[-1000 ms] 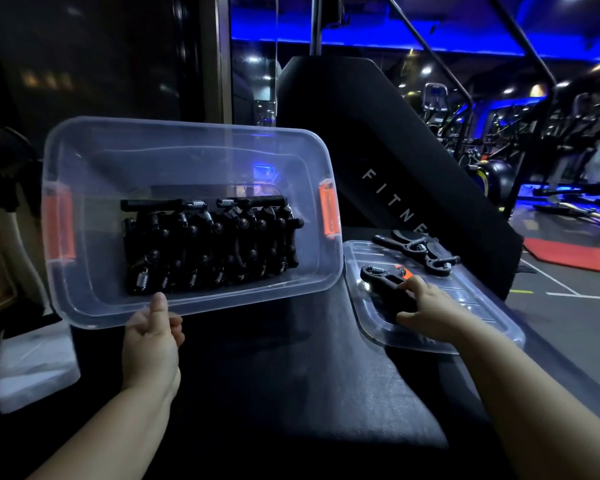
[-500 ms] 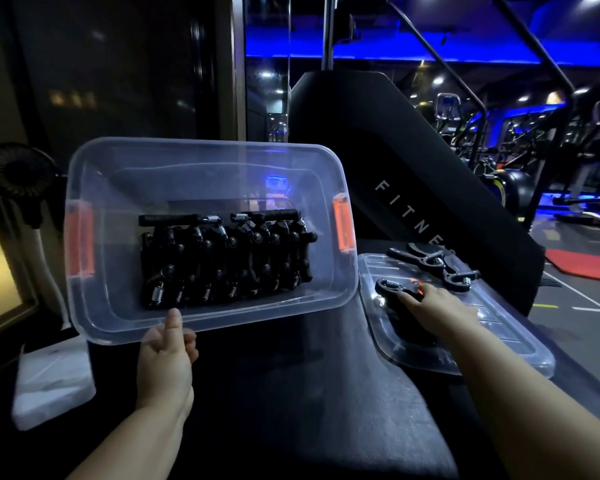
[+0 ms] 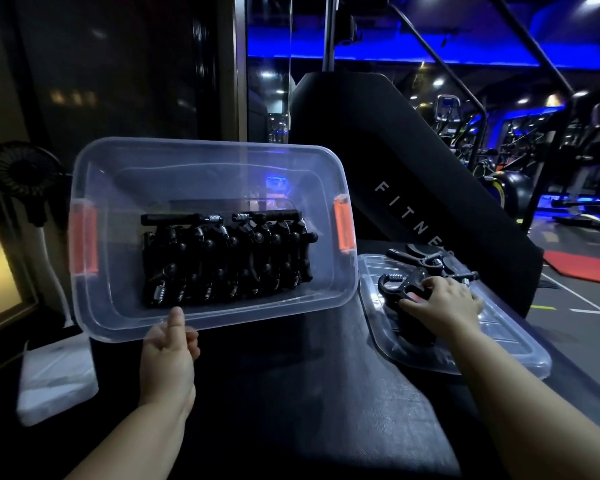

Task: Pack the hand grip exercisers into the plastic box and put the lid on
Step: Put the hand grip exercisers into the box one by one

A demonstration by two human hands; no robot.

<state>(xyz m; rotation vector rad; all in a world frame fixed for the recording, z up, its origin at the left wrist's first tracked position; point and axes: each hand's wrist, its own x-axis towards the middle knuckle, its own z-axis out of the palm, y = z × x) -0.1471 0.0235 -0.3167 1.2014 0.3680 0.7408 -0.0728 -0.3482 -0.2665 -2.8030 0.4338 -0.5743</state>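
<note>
Hand grip exerciser (image 3: 400, 284), stiff, likely light: handles clasped by right hand (image 3: 444, 306); plastic box (image 3: 205, 146) rim pinched by left hand (image 3: 168, 358).

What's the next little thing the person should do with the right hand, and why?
Probably lift the hand grip exerciser that the right hand grips off the lid and into the plastic box, which the left hand holds tilted; a packed row lies inside, with room beside it.

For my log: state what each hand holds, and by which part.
Left hand grips the plastic box by its near rim. Right hand grasps a hand grip exerciser by its handles, on the lid.
</note>
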